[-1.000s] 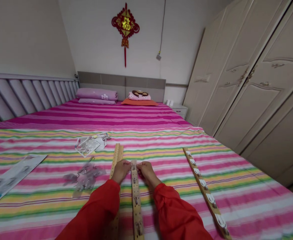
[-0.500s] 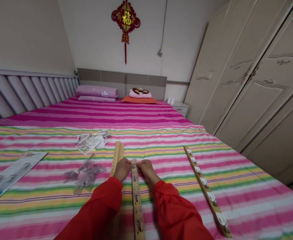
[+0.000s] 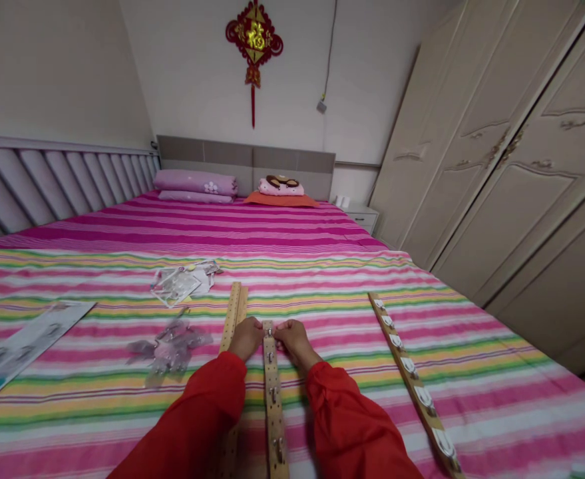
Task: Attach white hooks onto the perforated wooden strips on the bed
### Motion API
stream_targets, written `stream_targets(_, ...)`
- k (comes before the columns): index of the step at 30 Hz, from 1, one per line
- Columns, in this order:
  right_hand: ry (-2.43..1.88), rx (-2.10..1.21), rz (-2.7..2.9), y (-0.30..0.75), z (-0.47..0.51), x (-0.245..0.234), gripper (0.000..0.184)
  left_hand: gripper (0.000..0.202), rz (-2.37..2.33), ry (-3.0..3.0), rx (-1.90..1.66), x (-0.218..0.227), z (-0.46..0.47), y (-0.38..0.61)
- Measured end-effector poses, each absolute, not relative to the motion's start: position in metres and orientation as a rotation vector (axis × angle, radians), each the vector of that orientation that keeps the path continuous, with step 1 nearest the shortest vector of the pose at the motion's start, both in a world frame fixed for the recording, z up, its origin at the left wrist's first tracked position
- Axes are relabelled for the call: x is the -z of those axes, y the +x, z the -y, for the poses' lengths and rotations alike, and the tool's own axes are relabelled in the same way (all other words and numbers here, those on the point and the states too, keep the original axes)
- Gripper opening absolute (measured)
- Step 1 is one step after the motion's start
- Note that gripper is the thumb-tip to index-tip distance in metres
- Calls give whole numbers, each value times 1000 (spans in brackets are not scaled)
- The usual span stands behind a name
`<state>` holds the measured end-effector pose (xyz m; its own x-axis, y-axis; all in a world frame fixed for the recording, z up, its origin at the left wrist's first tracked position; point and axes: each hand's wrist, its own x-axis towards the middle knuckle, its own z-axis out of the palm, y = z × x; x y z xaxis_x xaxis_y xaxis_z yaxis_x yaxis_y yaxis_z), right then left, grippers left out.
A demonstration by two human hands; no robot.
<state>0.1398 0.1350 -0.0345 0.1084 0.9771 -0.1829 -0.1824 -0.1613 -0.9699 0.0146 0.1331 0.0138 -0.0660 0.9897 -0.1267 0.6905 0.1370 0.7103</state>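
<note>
A perforated wooden strip [image 3: 273, 406] with small metal hooks lies lengthwise on the striped bed between my red sleeves. My left hand [image 3: 245, 338] and my right hand [image 3: 293, 340] are both closed in a pinch at the strip's far end, on a small clear piece that I cannot make out. A second wooden strip [image 3: 233, 311] lies just left of my left hand, partly under my arm. Another strip with white round hooks [image 3: 410, 372] lies to the right, apart from my hands.
Clear plastic packets [image 3: 168, 347] and opened packaging [image 3: 181, 282] lie to the left, with a long printed card [image 3: 20, 347] near the bed's left edge. Pillows [image 3: 195, 181] sit at the headboard. A wardrobe [image 3: 512, 159] lines the right side.
The view has shifted slightly. My hands stay pinched at the strip's far end with little visible movement.
</note>
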Motion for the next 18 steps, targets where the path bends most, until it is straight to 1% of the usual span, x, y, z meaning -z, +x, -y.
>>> stream_targets(3,-1290,-1348,855,142,-134,33,31,12,-1818,1657,-599,-16,-135,15)
stream_targets(7,-1315,-1353,830,141,-133,32,30,24,-1818,1712,-538,-18,-141,18)
stream_targets(9,-1317,-1352,829,141,-133,32,28,27,-1845,1712,-521,-16,-147,21)
stream_targets(15,-1296,-1365,841,142,-129,31,22,16,-1925,1632,-495,-7,-163,30)
stream_targets(18,-1276,-1382,846,145,-127,30,20,16,-1916,1591,-507,-4,-166,33)
